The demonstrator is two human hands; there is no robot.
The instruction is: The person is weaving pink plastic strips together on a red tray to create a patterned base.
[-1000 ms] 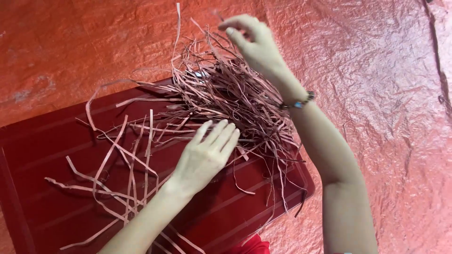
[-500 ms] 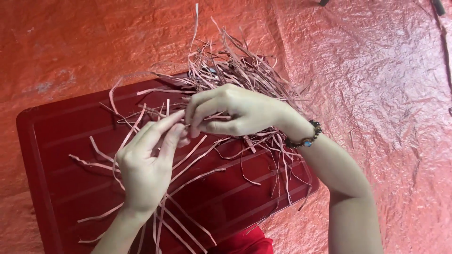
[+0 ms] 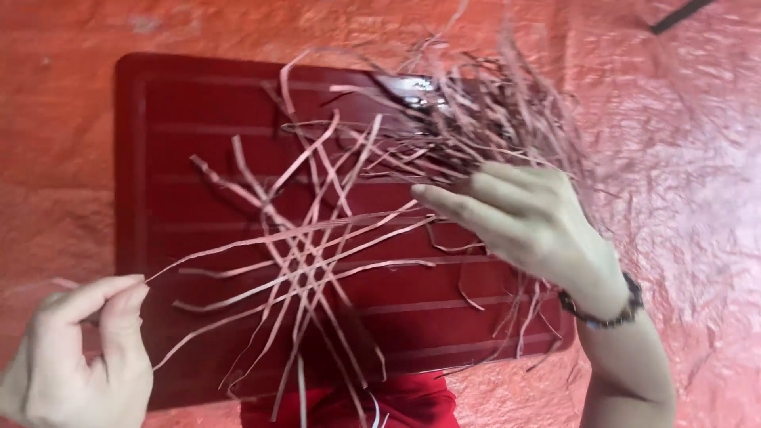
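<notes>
A dark red ribbed tray (image 3: 198,135) lies on an orange-red crinkled sheet. Thin pale pink strips (image 3: 317,238) are strewn across it, and a dense tangle of strips (image 3: 476,119) piles up at its far right. My left hand (image 3: 75,357) is at the lower left, off the tray's corner, thumb and forefinger pinched on the end of one long strip that runs across the tray. My right hand (image 3: 523,222), with a dark beaded bracelet on the wrist, rests on the tangle with fingers spread over the strips, pointing left.
The crinkled orange-red sheet (image 3: 682,198) covers the ground all around the tray. A dark thin object (image 3: 682,14) lies at the top right corner. Red cloth (image 3: 396,404) shows under the tray's near edge.
My left hand has pulled away to the lower left, drawing one strip out. My right hand has dropped onto the tangle on the right. The camera view has shifted closer.
</notes>
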